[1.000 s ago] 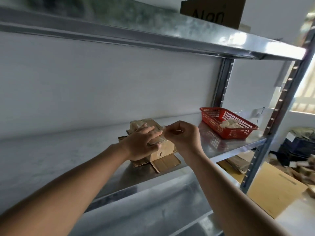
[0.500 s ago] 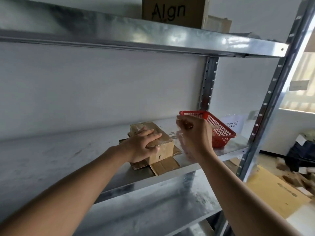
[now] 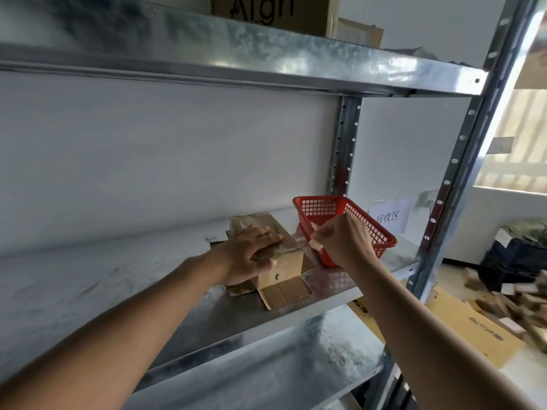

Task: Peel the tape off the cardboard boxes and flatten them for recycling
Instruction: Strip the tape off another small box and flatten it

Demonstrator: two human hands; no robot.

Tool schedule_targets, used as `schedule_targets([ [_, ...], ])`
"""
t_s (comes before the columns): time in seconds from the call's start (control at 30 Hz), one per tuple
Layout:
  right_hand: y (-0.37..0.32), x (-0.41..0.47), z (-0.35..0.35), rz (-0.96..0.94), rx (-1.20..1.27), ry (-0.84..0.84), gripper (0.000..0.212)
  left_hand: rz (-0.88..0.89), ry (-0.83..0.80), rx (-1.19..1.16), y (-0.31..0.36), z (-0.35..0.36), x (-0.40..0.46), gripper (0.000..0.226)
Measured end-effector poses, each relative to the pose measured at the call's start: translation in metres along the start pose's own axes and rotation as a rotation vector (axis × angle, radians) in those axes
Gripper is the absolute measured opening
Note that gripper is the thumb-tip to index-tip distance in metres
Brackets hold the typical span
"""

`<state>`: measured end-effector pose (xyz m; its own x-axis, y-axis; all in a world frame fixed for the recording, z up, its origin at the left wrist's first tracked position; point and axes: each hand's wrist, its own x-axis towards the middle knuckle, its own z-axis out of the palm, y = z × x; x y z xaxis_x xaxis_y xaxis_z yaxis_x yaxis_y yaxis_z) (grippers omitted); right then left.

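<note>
While the left hand lies flat on the light, crushable cardboard box, the right hand pinches thin, clingy tape.

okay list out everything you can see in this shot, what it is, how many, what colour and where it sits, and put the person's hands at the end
cardboard box: one, brown, on the middle shelf, bottom flaps splayed out.
tape strip: one, clear, pinched at the box's right edge, in front of the basket.
red basket: one, red plastic mesh, on the same shelf right of the box.
metal shelving: one unit, grey galvanised, against a white wall.
printed box: one, brown with black lettering, on the top shelf.
paper sign: one, white with black characters, on the wall behind the basket.
flattened cardboard: a yellowish sheet on the floor at right, with a blurred heap of scraps beyond it.
left hand: flat on top of the box.
right hand: pinches the tape.
</note>
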<state>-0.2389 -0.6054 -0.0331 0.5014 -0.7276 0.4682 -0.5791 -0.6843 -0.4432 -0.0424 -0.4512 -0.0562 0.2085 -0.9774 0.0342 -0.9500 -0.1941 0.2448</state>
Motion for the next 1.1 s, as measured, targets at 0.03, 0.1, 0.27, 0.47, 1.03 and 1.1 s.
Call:
schedule_targets([
  [0.03,0.002,0.0,0.0,-0.005,0.002,-0.008,0.024,-0.002,-0.001,-0.002,-0.001,0.0,0.001,0.08],
  [0.1,0.005,0.002,0.0,-0.026,0.022,0.013,0.028,-0.001,0.001,-0.012,-0.002,0.0,0.003,0.082],
  [0.27,0.013,0.013,-0.01,-0.113,-0.018,0.011,0.017,-0.029,-0.017,-0.058,0.001,-0.002,0.001,0.085],
  [0.47,0.027,0.026,-0.025,-0.179,-0.001,0.037,0.025,-0.075,0.025,-0.109,0.014,-0.002,-0.002,0.064],
  [1.03,-0.022,-0.001,0.018,-0.786,0.094,-0.487,0.051,-0.284,0.173,-0.299,0.039,-0.004,-0.074,0.047],
  [1.1,-0.028,-0.007,0.019,-0.818,0.192,-0.473,0.045,-0.312,0.183,-0.286,0.034,-0.008,-0.085,0.046],
])
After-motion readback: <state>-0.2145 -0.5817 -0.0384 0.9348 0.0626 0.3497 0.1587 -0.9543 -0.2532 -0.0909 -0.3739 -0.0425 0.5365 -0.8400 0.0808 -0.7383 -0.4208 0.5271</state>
